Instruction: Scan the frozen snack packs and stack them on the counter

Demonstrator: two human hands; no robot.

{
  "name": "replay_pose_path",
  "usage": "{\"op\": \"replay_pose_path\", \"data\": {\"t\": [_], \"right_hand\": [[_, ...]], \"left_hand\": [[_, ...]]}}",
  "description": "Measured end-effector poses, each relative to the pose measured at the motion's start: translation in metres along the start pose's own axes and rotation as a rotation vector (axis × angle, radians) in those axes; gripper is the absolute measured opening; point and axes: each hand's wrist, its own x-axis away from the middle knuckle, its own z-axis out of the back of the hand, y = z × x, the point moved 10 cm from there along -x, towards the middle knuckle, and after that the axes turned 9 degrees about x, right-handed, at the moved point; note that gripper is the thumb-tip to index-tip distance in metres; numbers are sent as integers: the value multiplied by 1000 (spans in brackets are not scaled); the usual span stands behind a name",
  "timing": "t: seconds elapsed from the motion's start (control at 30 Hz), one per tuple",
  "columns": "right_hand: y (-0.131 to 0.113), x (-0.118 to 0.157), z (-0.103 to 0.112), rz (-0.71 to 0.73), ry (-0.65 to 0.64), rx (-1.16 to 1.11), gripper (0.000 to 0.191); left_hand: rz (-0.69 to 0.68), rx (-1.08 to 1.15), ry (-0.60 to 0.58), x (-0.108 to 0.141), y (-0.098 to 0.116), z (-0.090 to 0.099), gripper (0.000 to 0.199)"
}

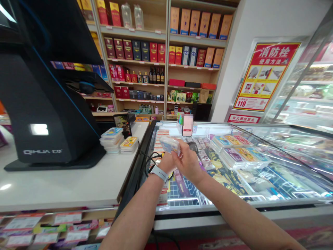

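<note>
Above the glass-topped freezer (208, 208), a clear plastic pack (169, 143) is held between both hands. My left hand (168, 162), with a pale watch strap on its wrist, is closed around the pack's lower side, its fingers partly hidden. My right hand (189, 160) has its thumb and fingers pressed on the pack's right end. Just beyond the hands a phone (187, 125) stands upright on the freezer. Stacks of similar packs (232, 152) lie to the right on the glass. Two more stacks (112, 140) sit on the white counter at the left.
A large black checkout machine (59, 104) stands on the white counter (78, 189) at the left. Black cables (148, 163) run along the freezer's left edge. Shelves with boxes and bottles (140, 50) are behind, and a red poster (266, 76) hangs at the right.
</note>
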Motion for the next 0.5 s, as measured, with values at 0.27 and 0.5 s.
{"op": "replay_pose_path", "data": {"t": [0.27, 0.5], "right_hand": [[18, 1, 14, 48, 65, 23, 29], [49, 4, 41, 6, 115, 75, 18]], "left_hand": [[-140, -88, 7, -3, 25, 6, 30], [-83, -237, -37, 1, 28, 8, 35]]}}
